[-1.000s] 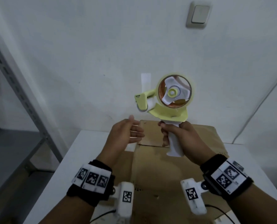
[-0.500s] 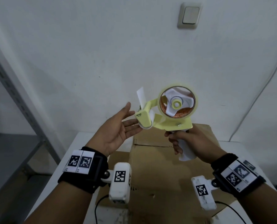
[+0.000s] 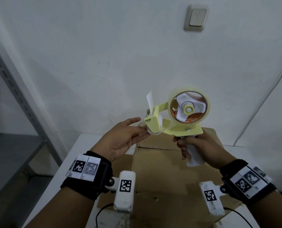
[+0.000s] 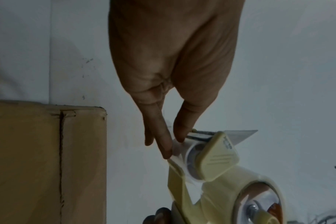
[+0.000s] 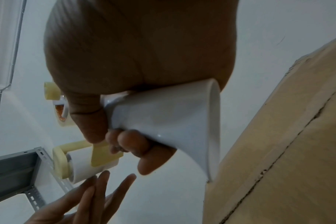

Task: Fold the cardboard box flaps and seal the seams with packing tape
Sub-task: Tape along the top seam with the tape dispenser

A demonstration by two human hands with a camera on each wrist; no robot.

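**Head view: tape dispenser held up above the closed box**

Head view: a pale yellow tape dispenser [image 3: 174, 122] is held in the air in front of the white wall [image 3: 104, 55], above the far end of a cardboard box [image 3: 161, 175]. Its white handle [image 3: 193, 156] is gripped by the right hand [image 3: 201, 145], with the fingers curled round it; the same grip is shown from below in the right wrist view, where the handle [image 5: 163, 121] is wrapped by thumb and fingers. A roll of clear tape [image 3: 190, 109] is carried on the dispenser's hub.

The left hand [image 3: 120, 137] is held beside the dispenser's front roller [image 3: 153, 127], fingers straight and loosely spread, palm turned toward the tool. In the left wrist view the fingertips [image 4: 167, 153] are seen touching the loose clear tape end at the roller, with the thumb just beside the cutter; whether the tape is actually pinched cannot be told. A white flap [image 3: 150, 102] is seen standing up from the front of the dispenser.

The box is set on a white worktop [image 3: 71, 162], its top flaps folded down, with a seam [image 4: 60, 159] left visible between them. A grey metal shelf [image 3: 13, 145] is seen at the left, and a light switch [image 3: 196, 18] on the wall above.
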